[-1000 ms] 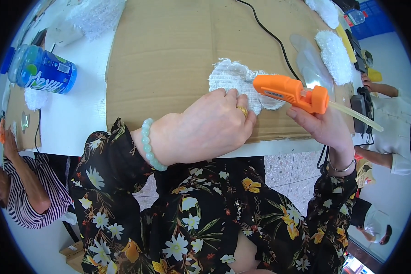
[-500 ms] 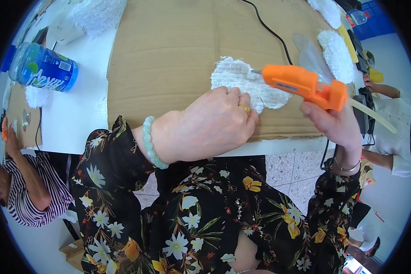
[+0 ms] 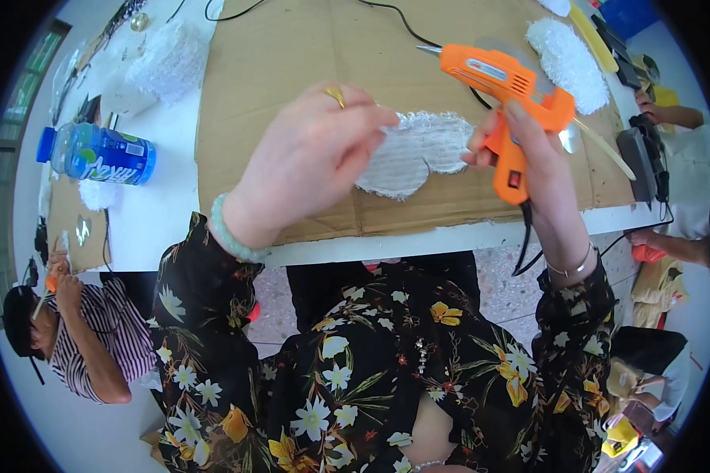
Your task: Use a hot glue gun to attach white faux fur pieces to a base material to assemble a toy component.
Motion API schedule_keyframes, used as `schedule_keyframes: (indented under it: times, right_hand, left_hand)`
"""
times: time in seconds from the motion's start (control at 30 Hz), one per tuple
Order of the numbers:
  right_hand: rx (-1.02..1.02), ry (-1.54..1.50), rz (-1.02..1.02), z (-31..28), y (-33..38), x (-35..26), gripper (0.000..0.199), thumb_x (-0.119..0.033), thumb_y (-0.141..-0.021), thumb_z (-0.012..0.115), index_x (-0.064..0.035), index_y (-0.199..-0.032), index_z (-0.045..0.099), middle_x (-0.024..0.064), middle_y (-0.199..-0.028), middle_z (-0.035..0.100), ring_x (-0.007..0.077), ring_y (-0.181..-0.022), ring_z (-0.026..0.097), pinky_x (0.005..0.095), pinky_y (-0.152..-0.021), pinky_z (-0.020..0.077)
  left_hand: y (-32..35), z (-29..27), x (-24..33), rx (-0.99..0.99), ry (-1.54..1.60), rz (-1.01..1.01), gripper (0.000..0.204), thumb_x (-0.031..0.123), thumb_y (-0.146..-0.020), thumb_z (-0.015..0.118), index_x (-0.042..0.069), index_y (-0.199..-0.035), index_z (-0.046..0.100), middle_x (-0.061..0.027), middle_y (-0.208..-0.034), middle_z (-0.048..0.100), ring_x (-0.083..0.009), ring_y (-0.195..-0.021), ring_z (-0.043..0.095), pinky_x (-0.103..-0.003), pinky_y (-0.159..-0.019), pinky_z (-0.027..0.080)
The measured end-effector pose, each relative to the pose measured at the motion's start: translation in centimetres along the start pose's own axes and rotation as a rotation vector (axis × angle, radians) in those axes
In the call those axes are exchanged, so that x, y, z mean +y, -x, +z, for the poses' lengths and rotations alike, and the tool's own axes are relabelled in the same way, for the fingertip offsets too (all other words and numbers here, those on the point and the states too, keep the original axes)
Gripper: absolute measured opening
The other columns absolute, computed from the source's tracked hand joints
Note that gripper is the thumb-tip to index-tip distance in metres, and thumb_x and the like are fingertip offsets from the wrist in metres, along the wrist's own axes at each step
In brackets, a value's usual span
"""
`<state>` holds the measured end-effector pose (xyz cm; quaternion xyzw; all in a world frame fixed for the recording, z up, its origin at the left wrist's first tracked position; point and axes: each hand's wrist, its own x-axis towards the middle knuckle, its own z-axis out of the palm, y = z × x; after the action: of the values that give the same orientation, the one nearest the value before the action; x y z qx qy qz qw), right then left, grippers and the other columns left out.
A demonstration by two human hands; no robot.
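Observation:
My right hand (image 3: pixel 532 146) is wrapped round the handle of an orange glue gun (image 3: pixel 487 72). Its metal nozzle points left, above the cardboard, and a pale glue stick (image 3: pixel 605 150) sticks out at its back. A white, fuzzy-edged fabric piece (image 3: pixel 410 162) with a rounded, notched outline lies flat on the cardboard, below and left of the gun. Over its upper left edge, my left hand (image 3: pixel 312 150) has its thumb and fingers pinched together. Whether anything is between those fingertips is hidden.
Brown cardboard (image 3: pixel 276 39) covers the white table. At left stand a blue-labelled bottle (image 3: pixel 106 154) and white fluffy material (image 3: pixel 170 63). Another white fluffy piece (image 3: pixel 568 67) lies at right beside a black power strip (image 3: pixel 637 162). The gun's black cord (image 3: pixel 526 236) hangs over the near edge. Co-workers sit at both sides.
My left hand has lifted off the fabric piece and moved left, its fingers now pinched. The glue gun has risen away from the fabric, its handle now showing. The fabric piece has turned somewhat.

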<state>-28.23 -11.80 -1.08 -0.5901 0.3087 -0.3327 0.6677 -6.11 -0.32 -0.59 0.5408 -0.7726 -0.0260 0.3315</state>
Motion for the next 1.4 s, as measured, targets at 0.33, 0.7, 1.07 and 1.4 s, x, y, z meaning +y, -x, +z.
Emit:
schedule_keyframes:
  times: [0.33,0.7,1.07,1.4]
  right_hand:
    - [-0.003,-0.107,0.099,-0.2,-1.3,2.6,0.034,-0.033,-0.094,0.051,-0.0006,-0.084,0.055,0.0100,-0.072,0.060,0.0124,-0.058,0.057,0.0376,-0.075,0.0558]
    - [-0.043,-0.135,0.125,0.3,-1.6,2.5,0.032,-0.032,-0.093,0.053,-0.0026,-0.083,0.055,0.0081,-0.072,0.060,0.0117,-0.058,0.056,0.0321,-0.070,0.0547]
    - [-0.045,-0.119,0.137,0.3,-1.4,2.0,0.030,-0.031,-0.093,0.052,-0.0028,-0.082,0.055,0.0075,-0.072,0.061,0.0110,-0.059,0.056,0.0299,-0.069,0.0533]
    - [-0.072,-0.148,0.089,0.2,-1.6,2.8,0.029,-0.028,-0.093,0.052,-0.0011,-0.082,0.055,0.0090,-0.071,0.060,0.0111,-0.056,0.054,0.0322,-0.069,0.0547]
  left_hand:
    - [-3.1,1.7,-2.5,-0.193,-0.197,0.097,0.017,0.004,-0.073,0.060,0.002,-0.090,0.066,-0.0101,-0.086,0.064,-0.0291,-0.089,0.058,-0.037,-0.085,0.046]
    - [-3.3,1.6,-2.1,-0.255,-0.167,0.088,0.007,0.008,-0.073,0.062,0.002,-0.074,0.065,-0.0107,-0.076,0.061,-0.0284,-0.082,0.057,-0.037,-0.075,0.047]
    - [1.3,2.5,0.5,-0.119,-0.370,0.270,0.028,0.007,-0.070,0.061,0.007,-0.099,0.062,-0.0057,-0.077,0.062,-0.0250,-0.079,0.060,-0.040,-0.076,0.048]
    - [0.8,0.0,-2.0,-0.078,0.041,-0.185,0.032,0.015,-0.084,0.060,0.008,-0.116,0.058,-0.0159,-0.091,0.065,-0.0331,-0.099,0.060,-0.040,-0.082,0.047]
